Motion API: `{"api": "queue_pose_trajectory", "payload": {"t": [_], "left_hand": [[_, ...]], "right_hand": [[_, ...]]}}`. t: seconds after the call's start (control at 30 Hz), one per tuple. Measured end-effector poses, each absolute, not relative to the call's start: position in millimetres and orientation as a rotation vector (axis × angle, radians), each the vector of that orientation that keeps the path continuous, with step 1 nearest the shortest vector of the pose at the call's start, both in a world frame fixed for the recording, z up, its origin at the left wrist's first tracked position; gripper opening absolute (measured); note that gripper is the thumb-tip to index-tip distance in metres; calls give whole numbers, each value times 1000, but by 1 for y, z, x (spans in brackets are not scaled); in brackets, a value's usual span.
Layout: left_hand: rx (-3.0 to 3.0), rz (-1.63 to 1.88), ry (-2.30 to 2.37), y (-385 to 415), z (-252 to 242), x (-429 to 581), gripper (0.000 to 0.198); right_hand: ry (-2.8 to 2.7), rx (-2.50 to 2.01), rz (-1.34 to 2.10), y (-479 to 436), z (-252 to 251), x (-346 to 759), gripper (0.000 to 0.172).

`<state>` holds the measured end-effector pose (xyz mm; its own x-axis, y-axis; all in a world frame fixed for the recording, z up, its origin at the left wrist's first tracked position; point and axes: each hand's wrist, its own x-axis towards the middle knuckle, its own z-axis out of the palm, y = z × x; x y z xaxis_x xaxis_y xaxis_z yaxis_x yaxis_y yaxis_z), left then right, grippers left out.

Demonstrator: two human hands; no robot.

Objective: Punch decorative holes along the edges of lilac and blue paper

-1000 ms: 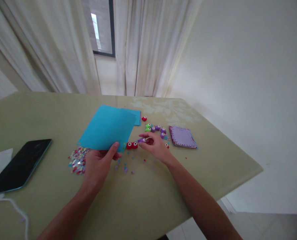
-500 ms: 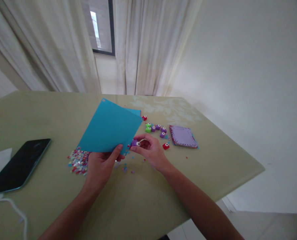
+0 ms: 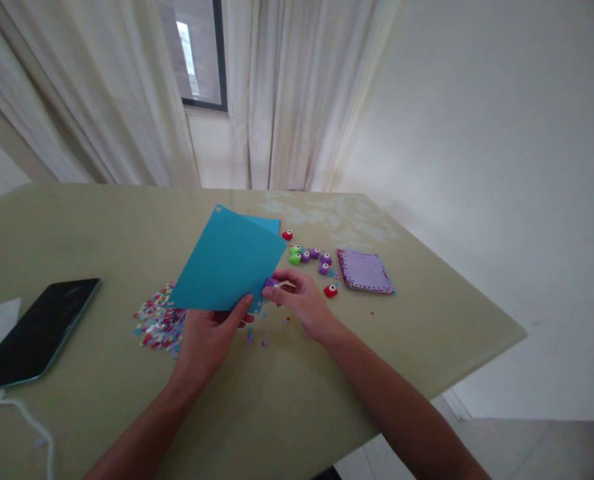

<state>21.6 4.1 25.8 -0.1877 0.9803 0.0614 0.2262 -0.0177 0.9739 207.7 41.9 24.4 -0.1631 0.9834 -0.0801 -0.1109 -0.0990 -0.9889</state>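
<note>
My left hand (image 3: 217,333) pinches a blue sheet of paper (image 3: 229,260) near its lower corner, thumb on top. The sheet is tilted above the table, with small punched shapes in its top corner and along its right edge. In my right hand (image 3: 301,300) is a small purple craft punch (image 3: 271,283), placed on the sheet's right edge; my fingers partly cover it. Bits of cut paper (image 3: 249,337) lie beneath. Beyond my right hand sit several purple punches (image 3: 325,259), green punches (image 3: 295,258), and red punches (image 3: 331,291).
A heap of paper confetti (image 3: 159,323) lies left of my left hand. To the right is a stack of lilac-topped paper squares (image 3: 367,272). More blue paper (image 3: 264,223) lies behind the held sheet. On the left are a dark tablet (image 3: 39,333) and a white cable (image 3: 39,423).
The blue sheet and my left hand have shifted slightly right, uncovering more of the confetti heap. The purple punch has moved a little along the sheet's right edge.
</note>
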Motion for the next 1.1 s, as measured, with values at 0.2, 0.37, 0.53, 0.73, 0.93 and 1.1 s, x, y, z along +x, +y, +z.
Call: {"api": "queue_pose_trajectory", "payload": {"t": [0.2, 0.37, 0.53, 0.73, 0.93, 1.1], "left_hand": [[1330, 1196, 1529, 4, 25, 20, 37], [1385, 1131, 1546, 5, 24, 19, 43], [1382, 1121, 1529, 7, 22, 18, 45], [1340, 1097, 1525, 7, 20, 20, 48], [1325, 1098, 1514, 6, 22, 20, 48], [1317, 1113, 1496, 6, 27, 21, 46]], "right_hand": [[-1212, -1019, 1597, 44, 20, 213, 43], [-1193, -1013, 1660, 45, 19, 214, 48], [-1227, -1039, 1652, 43, 19, 214, 50], [-1219, -1073, 1661, 40, 23, 210, 58], [-1184, -1053, 1677, 38, 21, 206, 58], [-1206, -1073, 1687, 39, 19, 208, 59]]}}
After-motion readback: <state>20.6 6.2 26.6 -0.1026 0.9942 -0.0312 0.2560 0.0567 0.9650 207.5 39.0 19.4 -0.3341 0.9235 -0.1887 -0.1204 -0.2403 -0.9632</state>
